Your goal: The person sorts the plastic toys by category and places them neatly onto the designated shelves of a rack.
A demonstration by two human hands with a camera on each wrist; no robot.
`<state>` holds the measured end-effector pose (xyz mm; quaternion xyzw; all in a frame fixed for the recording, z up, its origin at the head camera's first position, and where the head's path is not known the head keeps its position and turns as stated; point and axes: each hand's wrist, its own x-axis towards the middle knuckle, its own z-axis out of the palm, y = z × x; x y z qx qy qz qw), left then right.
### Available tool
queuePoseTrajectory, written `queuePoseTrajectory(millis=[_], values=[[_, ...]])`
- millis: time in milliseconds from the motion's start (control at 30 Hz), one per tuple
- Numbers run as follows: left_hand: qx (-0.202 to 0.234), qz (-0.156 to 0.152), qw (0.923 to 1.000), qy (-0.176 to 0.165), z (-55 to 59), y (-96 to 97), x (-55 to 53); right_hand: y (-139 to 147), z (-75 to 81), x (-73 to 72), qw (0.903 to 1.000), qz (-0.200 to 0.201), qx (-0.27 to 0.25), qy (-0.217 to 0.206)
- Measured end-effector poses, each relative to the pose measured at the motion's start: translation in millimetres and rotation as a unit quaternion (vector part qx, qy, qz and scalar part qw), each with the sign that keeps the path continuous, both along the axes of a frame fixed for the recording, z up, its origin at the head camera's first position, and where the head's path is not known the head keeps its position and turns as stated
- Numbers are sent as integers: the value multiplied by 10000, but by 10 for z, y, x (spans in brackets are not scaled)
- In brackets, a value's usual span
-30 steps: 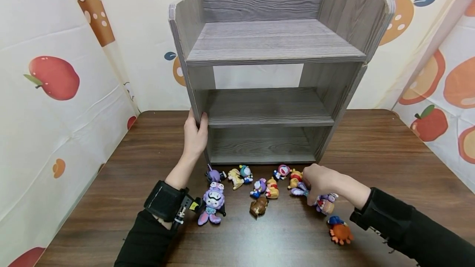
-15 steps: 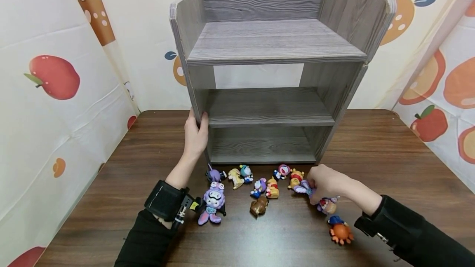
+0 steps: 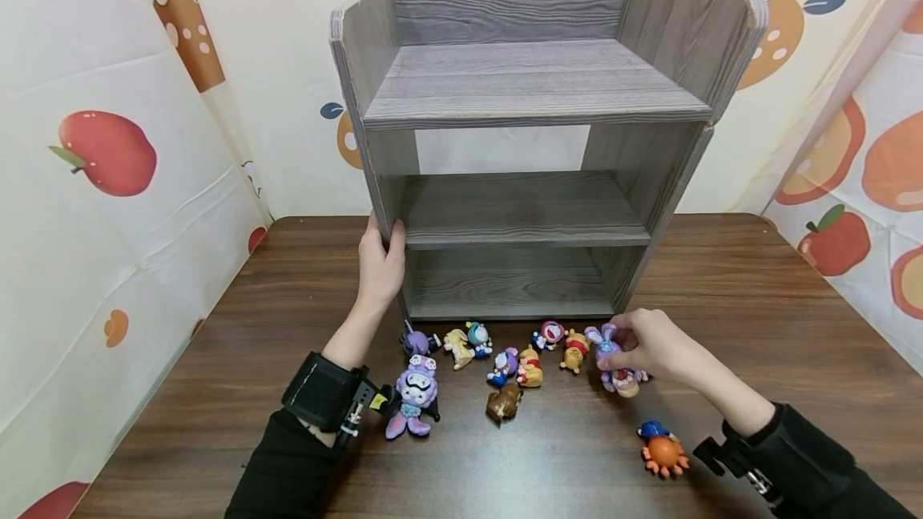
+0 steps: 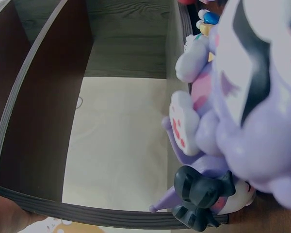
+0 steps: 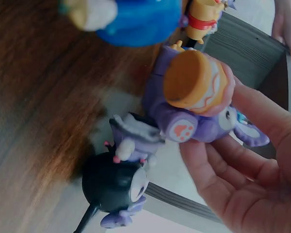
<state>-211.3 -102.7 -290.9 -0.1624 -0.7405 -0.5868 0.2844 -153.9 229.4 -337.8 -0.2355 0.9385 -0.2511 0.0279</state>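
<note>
My left hand (image 3: 380, 267) grips the left side panel of a grey wooden shelf (image 3: 534, 243), thumb on the near side. By that wrist stands a large purple figurine (image 3: 414, 387) with pink feet; it fills much of the left wrist view. My right hand (image 3: 652, 347) pinches a purple long-eared rabbit figurine (image 5: 201, 114) between thumb and fingers, just in front of the shelf's lower right corner. That figurine carries an orange drum-like piece (image 5: 186, 80). Whether it still touches the table I cannot tell.
Several small figurines line the shelf's front, among them a yellow bear in red (image 3: 574, 349) and a brown figure (image 3: 503, 402). An orange crab-like figure (image 3: 665, 455) with a blue top lies nearer, right. A black-headed figure (image 5: 114, 182) shows in the right wrist view.
My right hand has shifted slightly right and turned, its fingers now spread around the rabbit figurine. The figurine's ears have swung back toward the shelf. My left hand stays put.
</note>
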Motion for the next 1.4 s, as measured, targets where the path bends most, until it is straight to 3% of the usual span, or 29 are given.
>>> queuePoseTrajectory(millis=[233,500,700,1133,1300,1400], values=[[2,-93,10000,18,-14,-4,4,35,115,21,9946,-544,-814,343],[36,-98,9998,140,-252,-90,-237,17,403,81,9828,-955,-1391,756],[-27,-21,9999,161,-259,-95,-233,7,725,103,9765,-836,-1524,1274],[-63,22,9998,165,-255,-106,-237,-95,1546,139,9621,-939,-1936,1673],[-88,72,9998,150,-245,-106,-238,-135,1835,78,9567,-735,-1982,2001],[-80,50,9999,125,-242,-100,-234,-107,1994,3,9560,-828,-1854,2119]])
